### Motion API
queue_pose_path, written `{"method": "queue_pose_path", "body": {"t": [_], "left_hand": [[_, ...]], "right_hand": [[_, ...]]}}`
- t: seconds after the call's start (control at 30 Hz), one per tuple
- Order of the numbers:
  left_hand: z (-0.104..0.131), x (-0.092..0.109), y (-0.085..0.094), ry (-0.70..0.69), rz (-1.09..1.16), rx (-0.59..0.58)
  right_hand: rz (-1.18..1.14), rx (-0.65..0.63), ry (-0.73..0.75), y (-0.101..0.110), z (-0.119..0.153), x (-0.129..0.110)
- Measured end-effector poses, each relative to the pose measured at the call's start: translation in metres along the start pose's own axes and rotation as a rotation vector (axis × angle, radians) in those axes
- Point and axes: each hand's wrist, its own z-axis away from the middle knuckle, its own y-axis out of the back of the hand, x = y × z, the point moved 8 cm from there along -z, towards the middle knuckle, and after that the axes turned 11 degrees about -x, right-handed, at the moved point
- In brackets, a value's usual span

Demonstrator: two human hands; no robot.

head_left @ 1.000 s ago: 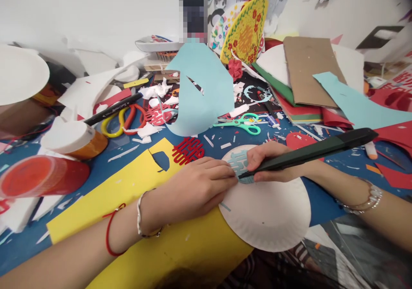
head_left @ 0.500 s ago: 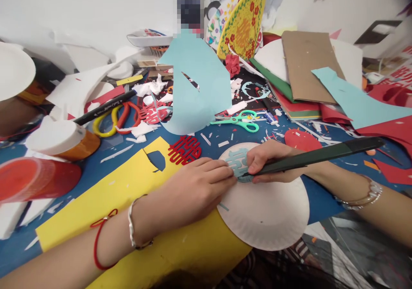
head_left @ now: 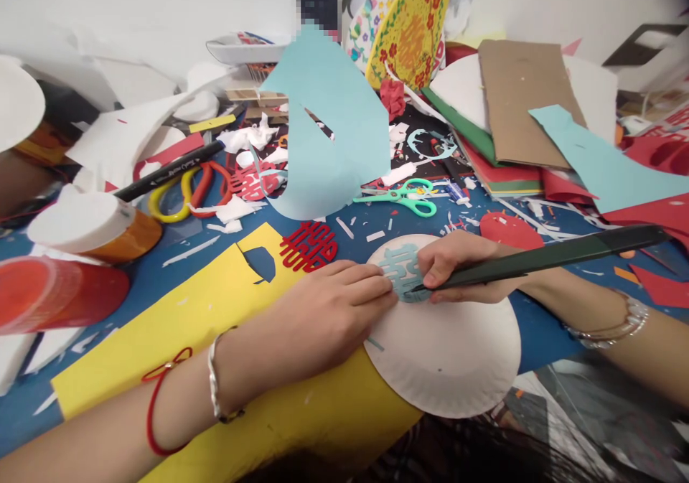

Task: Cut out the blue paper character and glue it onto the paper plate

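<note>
A light-blue paper cut-out of a double-happiness character [head_left: 399, 269] lies on the upper part of a white paper plate [head_left: 452, 368]. My right hand [head_left: 457, 268] is closed around a long black craft knife [head_left: 549, 257], whose thin tip touches the lower part of the cut-out. The fingers of my left hand [head_left: 323, 318] lie stretched out over the cut-out's left edge and the plate. Beneath that wrist is a yellow sheet [head_left: 177, 325] with an opening cut in it. A red cut-out [head_left: 309, 246] of similar pattern sits just beyond my left hand.
Green-handled scissors [head_left: 406, 197] and a large light-blue sheet [head_left: 339, 110] lie beyond the plate, among paper scraps. At the left are a red tub [head_left: 64, 293], an orange tub [head_left: 108, 224] and a black marker [head_left: 172, 171]. Cardboard [head_left: 522, 102] tops a paper stack at the right.
The camera view has shifted slightly. The knife and my right hand have moved a little to the right, showing more of the blue cut-out. My left hand keeps its place on the plate.
</note>
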Motion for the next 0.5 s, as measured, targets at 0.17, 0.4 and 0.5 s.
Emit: {"method": "queue_pose_path", "body": {"t": [0.17, 0.4, 0.5], "left_hand": [[-0.0001, 0.0, -0.0002, -0.002, 0.004, 0.007], [-0.0005, 0.0005, -0.0004, -0.003, 0.006, 0.0], [-0.0007, 0.0007, -0.0002, -0.002, 0.003, 0.001]], "right_hand": [[-0.008, 0.014, -0.006, 0.0009, 0.0018, 0.001], [-0.013, 0.006, -0.072, 0.0015, 0.0023, 0.0028], [-0.032, -0.005, -0.124, 0.0016, 0.0026, 0.0071]]}}
